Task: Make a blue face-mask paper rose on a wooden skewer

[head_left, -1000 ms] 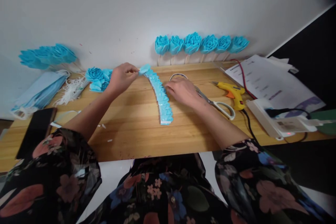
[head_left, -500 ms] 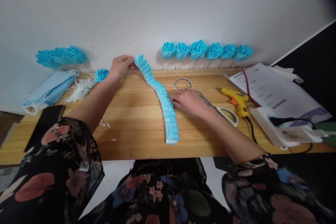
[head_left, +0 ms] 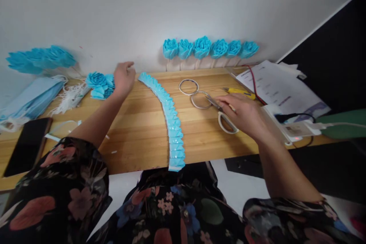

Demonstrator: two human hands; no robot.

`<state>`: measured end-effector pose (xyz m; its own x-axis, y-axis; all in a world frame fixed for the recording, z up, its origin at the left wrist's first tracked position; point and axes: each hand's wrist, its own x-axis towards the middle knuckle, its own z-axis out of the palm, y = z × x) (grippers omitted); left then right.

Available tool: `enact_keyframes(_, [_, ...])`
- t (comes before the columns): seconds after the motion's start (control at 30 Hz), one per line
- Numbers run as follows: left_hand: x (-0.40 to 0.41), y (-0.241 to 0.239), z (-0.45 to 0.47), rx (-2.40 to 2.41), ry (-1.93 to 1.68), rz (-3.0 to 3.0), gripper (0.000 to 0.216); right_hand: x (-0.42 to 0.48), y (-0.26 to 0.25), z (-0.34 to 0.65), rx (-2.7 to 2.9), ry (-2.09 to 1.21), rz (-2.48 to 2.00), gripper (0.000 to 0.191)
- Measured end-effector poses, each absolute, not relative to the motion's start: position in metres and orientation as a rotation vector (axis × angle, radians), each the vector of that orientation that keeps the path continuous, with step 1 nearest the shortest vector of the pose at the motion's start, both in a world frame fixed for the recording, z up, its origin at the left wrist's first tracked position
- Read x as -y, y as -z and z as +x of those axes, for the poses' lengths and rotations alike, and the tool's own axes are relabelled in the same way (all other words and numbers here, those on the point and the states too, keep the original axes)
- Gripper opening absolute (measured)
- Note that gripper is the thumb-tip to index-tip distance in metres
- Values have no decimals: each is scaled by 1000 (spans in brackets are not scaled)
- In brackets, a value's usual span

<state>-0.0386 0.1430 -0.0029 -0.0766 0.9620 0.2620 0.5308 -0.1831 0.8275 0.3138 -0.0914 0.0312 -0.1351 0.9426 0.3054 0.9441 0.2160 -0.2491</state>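
Note:
A long pleated strip of light-blue mask-like fabric (head_left: 170, 119) lies curved across the wooden table, its near end at the front edge. Left of its far end, my left hand (head_left: 125, 78) is raised off it, empty, with fingers apart. Beside that hand sit blue fabric flowers (head_left: 96, 79), partly hidden by it. On the right, my right hand (head_left: 243, 110) has its bent fingers closed on the metal part of white-handled scissors (head_left: 228, 123). Just behind this hand is a yellow glue gun (head_left: 240, 92), whose grip is hidden.
Several blue flowers on sticks (head_left: 202, 47) lean on the back wall, with more at far left (head_left: 42, 60). Folded blue masks (head_left: 36, 93), white ear loops (head_left: 70, 97) and a phone (head_left: 28, 145) lie left. Papers (head_left: 281, 85) and a power strip (head_left: 276, 124) occupy the right.
My left hand has let go of the strip's far end and moved left. My right hand has left the strip and moved right to the scissors. The strip now lies flat; the view has shifted.

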Motion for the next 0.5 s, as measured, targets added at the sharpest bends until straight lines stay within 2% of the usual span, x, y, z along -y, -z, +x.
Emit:
enact_keyframes(0.1, [-120,-9,-29,-1437,-1261,2221,28,109,-22,325,2051,15,-1905,33])
enact_keyframes(0.27, [-68,-17,23,-948,-765,2523,24,121,-5,331,2062,-21,-2010,35])
enact_keyframes(0.4, [-45,-6,66,-531,-558,2733,25,124,-2,330,2043,-50,-2015,37])
enact_keyframes(0.5, [-35,3,93,-394,-464,2849,25,126,0,329,2057,-59,-2031,39])
